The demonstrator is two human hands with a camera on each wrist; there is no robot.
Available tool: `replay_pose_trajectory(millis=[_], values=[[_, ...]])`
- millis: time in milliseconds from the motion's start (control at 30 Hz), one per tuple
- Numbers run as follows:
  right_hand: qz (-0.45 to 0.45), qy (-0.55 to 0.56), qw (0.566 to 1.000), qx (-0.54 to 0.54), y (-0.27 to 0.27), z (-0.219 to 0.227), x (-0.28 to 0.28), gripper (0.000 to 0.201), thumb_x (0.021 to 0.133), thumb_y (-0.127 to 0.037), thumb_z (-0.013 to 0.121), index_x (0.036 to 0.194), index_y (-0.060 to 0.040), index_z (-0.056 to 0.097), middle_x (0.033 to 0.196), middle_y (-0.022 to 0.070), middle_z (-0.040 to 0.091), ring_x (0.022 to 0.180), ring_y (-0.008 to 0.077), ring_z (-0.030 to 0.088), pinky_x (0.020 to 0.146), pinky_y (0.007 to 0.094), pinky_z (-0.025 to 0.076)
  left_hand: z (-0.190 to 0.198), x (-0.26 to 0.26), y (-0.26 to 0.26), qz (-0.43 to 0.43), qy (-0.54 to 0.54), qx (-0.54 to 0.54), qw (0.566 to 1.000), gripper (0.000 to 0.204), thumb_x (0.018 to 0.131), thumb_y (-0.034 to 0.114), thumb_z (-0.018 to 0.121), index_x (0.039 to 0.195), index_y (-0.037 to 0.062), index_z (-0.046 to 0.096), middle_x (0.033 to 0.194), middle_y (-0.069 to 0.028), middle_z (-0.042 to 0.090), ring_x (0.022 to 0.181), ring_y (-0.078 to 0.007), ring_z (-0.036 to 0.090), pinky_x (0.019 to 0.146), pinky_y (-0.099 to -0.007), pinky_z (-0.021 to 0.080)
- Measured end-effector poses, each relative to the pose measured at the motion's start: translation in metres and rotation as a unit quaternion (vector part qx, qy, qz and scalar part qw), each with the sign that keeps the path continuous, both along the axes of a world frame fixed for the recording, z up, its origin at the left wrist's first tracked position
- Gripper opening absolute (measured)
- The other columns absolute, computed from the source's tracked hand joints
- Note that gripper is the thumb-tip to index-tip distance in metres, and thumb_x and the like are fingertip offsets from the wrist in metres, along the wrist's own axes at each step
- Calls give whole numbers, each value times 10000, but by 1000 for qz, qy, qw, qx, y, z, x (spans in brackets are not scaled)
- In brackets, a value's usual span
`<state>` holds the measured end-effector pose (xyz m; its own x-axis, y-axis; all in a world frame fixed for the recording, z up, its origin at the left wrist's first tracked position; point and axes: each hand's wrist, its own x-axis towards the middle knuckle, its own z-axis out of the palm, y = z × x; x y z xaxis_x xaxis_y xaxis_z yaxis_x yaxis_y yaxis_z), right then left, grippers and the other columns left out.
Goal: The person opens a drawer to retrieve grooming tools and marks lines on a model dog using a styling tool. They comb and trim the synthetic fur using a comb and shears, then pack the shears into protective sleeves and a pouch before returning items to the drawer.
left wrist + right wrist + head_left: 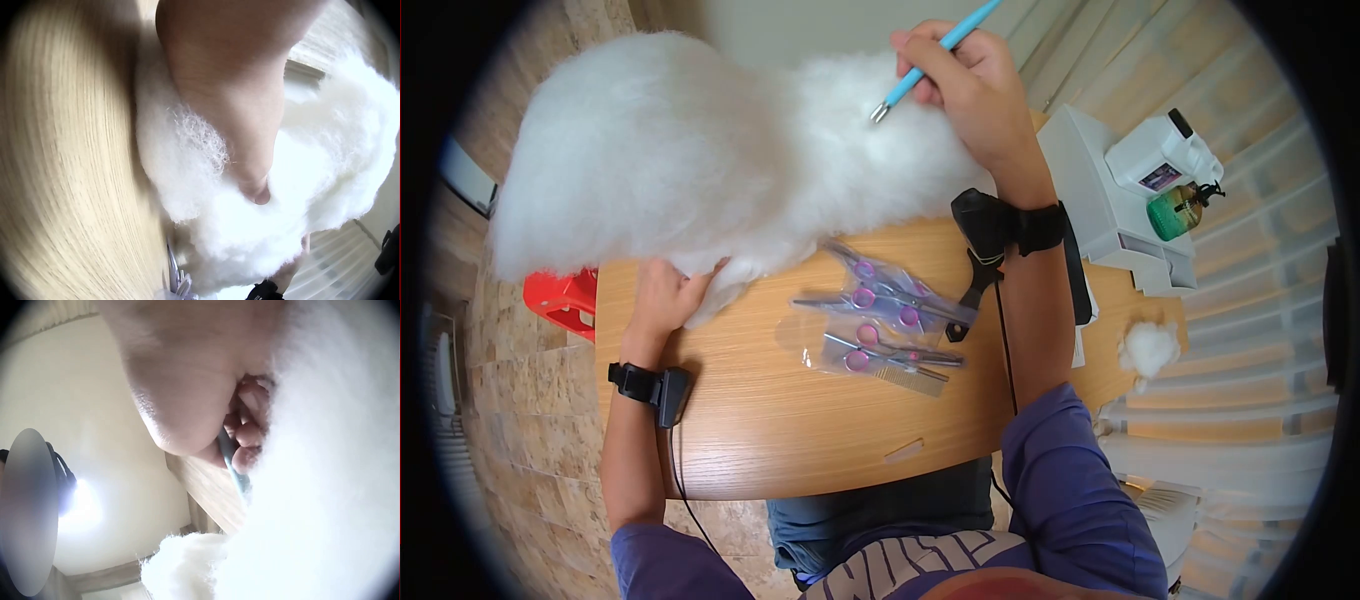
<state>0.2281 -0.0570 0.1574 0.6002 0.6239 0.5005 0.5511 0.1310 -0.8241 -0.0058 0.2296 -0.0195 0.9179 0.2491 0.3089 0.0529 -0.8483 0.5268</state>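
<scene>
Gripped a blue pen-like tool (pixel 953 39) in the right hand (pixel 972 90), metal tip down at the large white fluffy mass (pixel 650 150) along the far side of the worktop (pixel 790 430). Pressed the left hand (pixel 662 297) against the mass's near edge, thumb on the fluff; could not tell the hidden fingers' curl. Saw pouched scissors (pixel 913 356) nearby.
</scene>
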Motion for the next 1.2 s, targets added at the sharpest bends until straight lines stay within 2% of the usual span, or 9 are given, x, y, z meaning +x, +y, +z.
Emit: replay_pose_trajectory(millis=[167, 267, 367, 500, 600, 667, 867, 1100, 1200], values=[[-3, -9, 999, -36, -3, 2, -2, 268, 988, -213, 659, 777, -48, 642, 703, -53, 542, 598, 18, 451, 546, 194, 328, 4, 0, -4, -3, -3, -19, 1000, 257, 884, 168, 728, 1028, -45, 718, 925, -243, 731, 809, -393, 683, 766, -390, 532], [11, 32, 999, 16, 0, 3, -6, 269, 994, -206, 656, 771, -54, 653, 703, -53, 562, 597, 16, 461, 541, 190, 331, 19, -1, -15, -27, -27, -56, 998, 251, 880, 164, 728, 1024, -41, 722, 924, -241, 733, 806, -396, 672, 772, -389, 531], [-24, 7, 999, -35, 0, 5, -13, 264, 996, -206, 657, 777, -60, 665, 712, -45, 587, 599, 11, 471, 538, 183, 333, 19, -1, -14, -19, -16, -40, 999, 244, 873, 157, 730, 1020, -37, 727, 915, -244, 729, 780, -396, 653, 758, -388, 530], [24, -4, 998, -58, -6, 4, -3, 231, 993, -202, 664, 809, -65, 692, 728, -37, 615, 609, 13, 497, 554, 172, 363, 6, 3, -4, -51, -68, -17, 996, 248, 870, 161, 729, 1019, -38, 728, 904, -250, 723, 774, -403, 660, 743, -390, 531], [48, 5, 996, -74, -12, 2, 12, 214, 995, -182, 667, 823, -60, 698, 736, -31, 624, 635, 22, 529, 588, 169, 393, -2, 0, 0, 16, 21, 18, 999, 317, 864, 292, 752, 1016, 15, 763, 880, -229, 724, 772, -419, 683, 691, -408, 535], [70, 16, 995, -71, -11, 4, 15, 210, 999, -169, 667, 826, -55, 698, 744, -26, 631, 655, 28, 551, 610, 168, 411, 11, 1, -12, -31, -65, -20, 997, 307, 873, 300, 736, 1000, 23, 765, 850, -229, 710, 729, -411, 665, 658, -425, 519], [6, 62, 998, 10, 2, 4, -5, 354, 1064, -310, 575, 852, -50, 689, 679, -23, 601, 559, 5, 478, 491, 155, 329, 10, 1, -5, -49, -42, -13, 998, 278, 893, 258, 693, 1032, 27, 764, 847, -219, 711, 710, -402, 653, 649, -425, 514], [92, -41, 995, 12, 3, 2, -6, 352, 1070, -323, 585, 986, -15, 732, 776, 37, 705, 559, -8, 474, 468, 147, 330, 13, 5, -9, -90, -119, 20, 989, 260, 898, 217, 682, 1030, 7, 759, 841, -218, 714, 695, -378, 658, 648, -418, 513], [101, -82, 992, 6, 5, -5, 11, 332, 1062, -311, 600, 982, -17, 732, 774, 35, 704, 569, -5, 484, 485, 149, 342, 14, -1, -12, -16, -8, -29, 999, 244, 897, 204, 690, 1014, 2, 761, 847, -215, 724, 718, -378, 675, 664, -402, 524]])
